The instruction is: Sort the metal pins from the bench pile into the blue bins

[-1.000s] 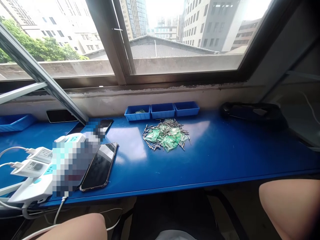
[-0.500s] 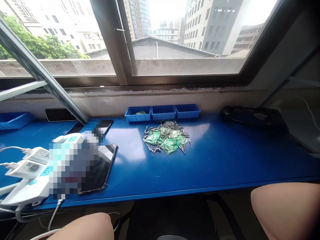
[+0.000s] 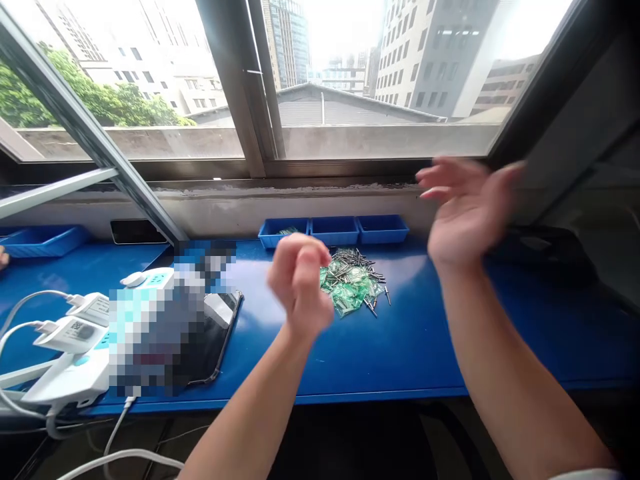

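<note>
My left hand (image 3: 303, 283) is closed in a fist, raised in front of the left side of a heap of small metal pins (image 3: 350, 267). Nothing shows sticking out of it. Small green-tinted plastic bags (image 3: 350, 293) lie among the pins. The fist covers part of the heap and of the nearest tray. My right hand (image 3: 465, 213) is held up in the air to the right, fingers apart and slightly blurred, with nothing in it. Behind the heap stand three blue trays in a row: the left tray (image 3: 267, 238) has some pieces in it, beside the middle tray (image 3: 334, 233) and right tray (image 3: 384, 232).
A white power strip (image 3: 65, 387) with plugs and cables occupies the table's left side, beside a dark tablet (image 3: 215, 347) and a pixelated patch. A phone (image 3: 135, 231) leans at the back. A black object (image 3: 550, 257) lies at right. Another person's fingers (image 3: 3, 257) show at the left edge.
Both my hands have come up into view over the table, the left as a fist, the right spread. The view has shifted slightly. Another person's fingers have appeared at far left.
</note>
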`<state>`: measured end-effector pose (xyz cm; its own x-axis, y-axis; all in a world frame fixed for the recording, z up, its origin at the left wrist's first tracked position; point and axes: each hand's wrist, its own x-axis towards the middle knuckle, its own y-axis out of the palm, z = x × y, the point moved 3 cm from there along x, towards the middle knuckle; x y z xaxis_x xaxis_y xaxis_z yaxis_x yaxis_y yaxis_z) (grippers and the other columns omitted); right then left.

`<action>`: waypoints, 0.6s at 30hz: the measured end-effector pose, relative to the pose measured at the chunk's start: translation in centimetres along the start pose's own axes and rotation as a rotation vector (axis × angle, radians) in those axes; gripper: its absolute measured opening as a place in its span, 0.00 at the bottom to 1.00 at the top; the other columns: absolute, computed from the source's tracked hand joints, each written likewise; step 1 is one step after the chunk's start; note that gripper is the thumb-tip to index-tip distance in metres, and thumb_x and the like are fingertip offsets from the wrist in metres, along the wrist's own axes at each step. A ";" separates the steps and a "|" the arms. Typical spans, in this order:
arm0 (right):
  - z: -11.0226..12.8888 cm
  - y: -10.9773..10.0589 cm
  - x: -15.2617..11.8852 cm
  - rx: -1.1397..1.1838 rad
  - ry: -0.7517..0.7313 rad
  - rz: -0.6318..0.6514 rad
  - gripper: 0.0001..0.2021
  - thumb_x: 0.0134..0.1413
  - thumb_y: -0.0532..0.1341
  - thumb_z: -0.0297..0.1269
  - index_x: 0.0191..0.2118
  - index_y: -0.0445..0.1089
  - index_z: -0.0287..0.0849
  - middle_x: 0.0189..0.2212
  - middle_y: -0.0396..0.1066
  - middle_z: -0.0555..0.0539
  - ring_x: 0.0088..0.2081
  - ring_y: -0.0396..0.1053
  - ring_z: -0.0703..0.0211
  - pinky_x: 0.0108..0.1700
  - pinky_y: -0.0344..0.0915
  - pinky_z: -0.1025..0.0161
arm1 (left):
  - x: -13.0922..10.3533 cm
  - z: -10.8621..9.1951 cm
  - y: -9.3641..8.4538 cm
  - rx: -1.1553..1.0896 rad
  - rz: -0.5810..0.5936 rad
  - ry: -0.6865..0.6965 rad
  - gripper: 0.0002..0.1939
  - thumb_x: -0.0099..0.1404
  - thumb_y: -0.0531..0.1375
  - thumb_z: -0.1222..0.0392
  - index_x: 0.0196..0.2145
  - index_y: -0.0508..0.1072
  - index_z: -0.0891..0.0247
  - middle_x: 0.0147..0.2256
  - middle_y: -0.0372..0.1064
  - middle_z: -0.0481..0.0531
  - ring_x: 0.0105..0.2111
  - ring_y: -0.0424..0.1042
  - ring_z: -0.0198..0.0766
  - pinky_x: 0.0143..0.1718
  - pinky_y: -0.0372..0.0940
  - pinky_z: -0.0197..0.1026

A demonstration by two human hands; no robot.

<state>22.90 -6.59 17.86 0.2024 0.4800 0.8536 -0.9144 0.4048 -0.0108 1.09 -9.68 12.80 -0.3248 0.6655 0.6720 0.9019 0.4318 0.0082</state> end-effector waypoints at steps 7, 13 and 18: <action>-11.9 4.8 -7.0 -0.176 0.435 0.172 0.24 0.57 0.50 0.55 0.32 0.75 0.41 0.29 0.76 0.45 0.34 0.72 0.55 0.37 0.65 0.59 | 5.2 10.0 4.7 0.273 0.414 -0.190 0.10 0.59 0.57 0.53 0.30 0.73 0.62 0.29 0.73 0.49 0.30 0.71 0.37 0.34 0.65 0.39; -14.0 5.1 -9.7 -0.315 0.439 0.315 0.15 0.52 0.57 0.46 0.33 0.76 0.43 0.29 0.76 0.47 0.35 0.71 0.55 0.41 0.66 0.60 | 3.7 14.7 2.7 0.467 0.653 -0.113 0.11 0.59 0.56 0.56 0.34 0.76 0.61 0.35 0.75 0.51 0.38 0.72 0.41 0.43 0.65 0.40; -14.1 5.2 -10.1 -0.384 0.421 0.394 0.11 0.50 0.58 0.41 0.35 0.76 0.44 0.31 0.76 0.47 0.37 0.71 0.55 0.43 0.66 0.59 | 2.8 16.1 1.5 0.549 0.639 0.027 0.13 0.60 0.54 0.57 0.36 0.77 0.59 0.42 0.73 0.53 0.47 0.69 0.44 0.53 0.62 0.45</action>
<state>21.02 1.67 1.84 0.0707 0.8773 0.4746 -0.7747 0.3480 -0.5280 -3.08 2.63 2.72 0.2141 0.8707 0.4428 0.6416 0.2165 -0.7359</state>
